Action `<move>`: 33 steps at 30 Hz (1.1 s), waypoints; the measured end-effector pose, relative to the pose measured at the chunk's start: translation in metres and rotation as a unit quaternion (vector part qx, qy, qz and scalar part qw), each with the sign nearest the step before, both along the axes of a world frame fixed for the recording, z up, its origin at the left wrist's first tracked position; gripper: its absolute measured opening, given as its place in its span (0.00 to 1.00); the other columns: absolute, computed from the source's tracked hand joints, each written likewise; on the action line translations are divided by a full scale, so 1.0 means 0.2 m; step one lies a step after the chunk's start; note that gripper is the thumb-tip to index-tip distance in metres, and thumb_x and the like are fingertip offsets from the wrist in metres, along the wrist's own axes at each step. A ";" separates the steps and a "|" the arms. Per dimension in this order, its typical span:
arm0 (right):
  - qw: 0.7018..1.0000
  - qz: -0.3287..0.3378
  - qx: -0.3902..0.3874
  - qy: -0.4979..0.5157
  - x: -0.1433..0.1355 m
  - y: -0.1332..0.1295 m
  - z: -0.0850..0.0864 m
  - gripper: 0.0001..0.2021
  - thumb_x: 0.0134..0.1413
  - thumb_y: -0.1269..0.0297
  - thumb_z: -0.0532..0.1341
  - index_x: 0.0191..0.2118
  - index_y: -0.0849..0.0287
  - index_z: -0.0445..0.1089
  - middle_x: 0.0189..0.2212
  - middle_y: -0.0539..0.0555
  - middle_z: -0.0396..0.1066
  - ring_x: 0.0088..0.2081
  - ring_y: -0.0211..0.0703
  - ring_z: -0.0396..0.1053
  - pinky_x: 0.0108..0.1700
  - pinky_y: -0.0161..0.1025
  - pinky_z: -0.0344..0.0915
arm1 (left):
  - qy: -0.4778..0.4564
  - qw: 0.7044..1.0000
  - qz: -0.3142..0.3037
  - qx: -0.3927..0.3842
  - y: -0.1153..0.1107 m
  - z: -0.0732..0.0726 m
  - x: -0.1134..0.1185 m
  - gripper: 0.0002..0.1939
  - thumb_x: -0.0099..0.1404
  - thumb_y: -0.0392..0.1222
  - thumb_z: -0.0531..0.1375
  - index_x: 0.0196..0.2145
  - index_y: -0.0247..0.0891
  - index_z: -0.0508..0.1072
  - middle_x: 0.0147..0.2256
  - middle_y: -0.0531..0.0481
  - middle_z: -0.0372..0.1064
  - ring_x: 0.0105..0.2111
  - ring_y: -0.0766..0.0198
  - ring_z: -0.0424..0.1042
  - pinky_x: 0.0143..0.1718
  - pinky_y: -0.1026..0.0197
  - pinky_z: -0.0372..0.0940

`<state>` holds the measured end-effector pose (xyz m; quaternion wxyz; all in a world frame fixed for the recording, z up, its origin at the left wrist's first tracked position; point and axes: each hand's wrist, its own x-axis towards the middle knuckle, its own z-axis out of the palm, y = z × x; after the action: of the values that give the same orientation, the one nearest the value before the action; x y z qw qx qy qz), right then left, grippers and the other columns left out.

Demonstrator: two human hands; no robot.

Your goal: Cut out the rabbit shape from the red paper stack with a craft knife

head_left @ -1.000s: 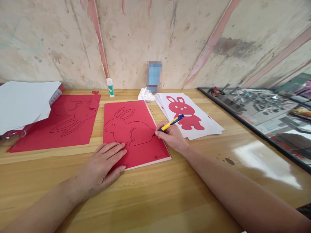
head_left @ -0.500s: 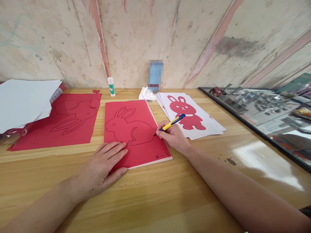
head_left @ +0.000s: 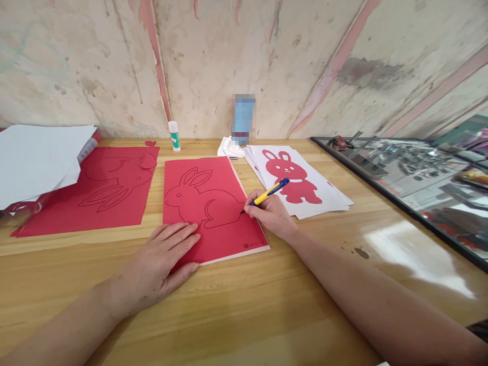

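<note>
A red sheet [head_left: 224, 239] with a black rabbit outline lies in the middle of the table on a pale pad. My left hand [head_left: 168, 259] rests flat on its lower left corner, fingers spread. A yellow and blue pen [head_left: 269, 193] is pinched in my right hand [head_left: 269, 213], its tip touching the sheet at the rabbit's tail. To the right, a red bear-like rabbit cutout [head_left: 299, 190] lies on white papers [head_left: 328, 201]. Another red sheet [head_left: 114, 216] with a rabbit outline lies at the left.
White papers [head_left: 38, 157] overlap the left red sheet. A glue stick [head_left: 174, 136] stands near the wall [head_left: 206, 66]. Beside it are a crumpled white tissue [head_left: 230, 147] and a blurred blue object [head_left: 243, 119]. A black-framed glass pane or mirror [head_left: 404, 203] borders the right side.
</note>
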<state>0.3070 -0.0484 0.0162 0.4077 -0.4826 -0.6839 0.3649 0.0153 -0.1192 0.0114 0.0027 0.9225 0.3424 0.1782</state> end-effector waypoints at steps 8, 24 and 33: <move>1.000 0.023 0.003 0.008 0.00 -0.01 0.01 0.03 0.44 0.67 0.60 0.24 0.58 0.66 0.18 0.47 0.63 0.22 0.36 0.59 0.25 0.35 0.55 | 0.000 1.000 0.008 -0.010 0.00 0.01 0.00 0.23 0.69 0.50 0.54 0.58 0.39 0.65 0.58 0.43 0.63 0.57 0.51 0.62 0.56 0.48 0.62; 0.999 0.029 -0.002 0.013 0.00 -0.01 0.01 0.03 0.43 0.67 0.60 0.24 0.59 0.66 0.18 0.48 0.63 0.23 0.36 0.59 0.25 0.35 0.54 | 0.001 1.000 0.004 -0.003 0.00 0.00 0.00 0.23 0.69 0.50 0.54 0.58 0.38 0.64 0.59 0.43 0.63 0.58 0.51 0.62 0.56 0.47 0.62; 1.000 0.030 -0.006 0.006 -0.01 -0.02 0.01 0.03 0.44 0.67 0.60 0.25 0.59 0.66 0.20 0.47 0.63 0.22 0.34 0.57 0.25 0.35 0.54 | 0.004 1.000 0.004 -0.012 0.00 0.00 0.00 0.24 0.69 0.50 0.54 0.59 0.39 0.64 0.59 0.43 0.63 0.57 0.51 0.62 0.55 0.48 0.62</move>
<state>0.3058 -0.0526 0.0189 0.3977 -0.4624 -0.6934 0.3837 0.0154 -0.1185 0.0114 0.0120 0.9217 0.3484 0.1702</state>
